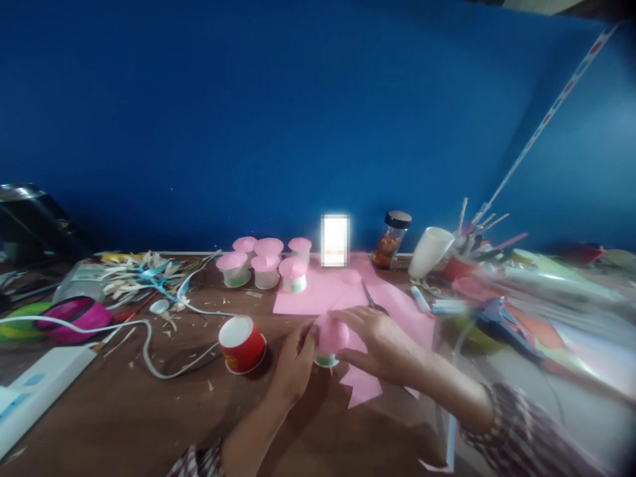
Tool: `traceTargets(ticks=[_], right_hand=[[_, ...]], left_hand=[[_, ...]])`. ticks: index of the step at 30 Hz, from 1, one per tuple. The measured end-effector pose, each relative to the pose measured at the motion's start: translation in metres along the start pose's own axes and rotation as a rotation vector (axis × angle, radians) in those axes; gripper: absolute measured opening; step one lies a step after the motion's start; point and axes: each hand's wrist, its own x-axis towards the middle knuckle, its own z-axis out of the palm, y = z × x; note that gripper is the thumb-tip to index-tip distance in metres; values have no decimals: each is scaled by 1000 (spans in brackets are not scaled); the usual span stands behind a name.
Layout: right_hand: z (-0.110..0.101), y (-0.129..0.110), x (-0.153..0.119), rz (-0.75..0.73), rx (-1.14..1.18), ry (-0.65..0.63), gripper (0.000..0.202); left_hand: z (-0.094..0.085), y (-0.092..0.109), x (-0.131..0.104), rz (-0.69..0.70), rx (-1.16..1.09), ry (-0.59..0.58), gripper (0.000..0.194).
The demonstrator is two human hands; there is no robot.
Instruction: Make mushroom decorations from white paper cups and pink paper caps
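Between my two hands a small white cup with a pink paper top (332, 334) stands upright on the brown table. My left hand (297, 358) is at the cup's left side, its fingers bent against it. My right hand (375, 341) reaches over from the right, fingers on the pink top and thumb apart below at the cup's side. Pink paper scraps (362, 385) lie beside my right hand. Behind the hands is a large pink sheet (318, 291), with dark scissors (368, 296) on it.
Several pink-topped cups (265, 270) stand at the back left. A red cup (242, 344) is left of my left hand, near a white cable and power strip (44, 391). A jar (391, 240), white cup (430, 252) and glue gun (511, 331) are toward the right.
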Motion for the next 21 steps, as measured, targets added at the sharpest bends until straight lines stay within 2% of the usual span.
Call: traceTargets(ticks=[3,6,9,21], right_hand=[[3,1,2,91,152,51,36],[10,5,4,191,314,102,32],[17,12,6,231,409,125,32],[19,13,8,296,484,115,36]], left_hand=[[0,-1,-1,0,21,0,40],[0,-2,-1,-11,38,1,41],[-1,-3,-1,2,27,-20,41],[-1,0,-1,-10,57,-12,43]])
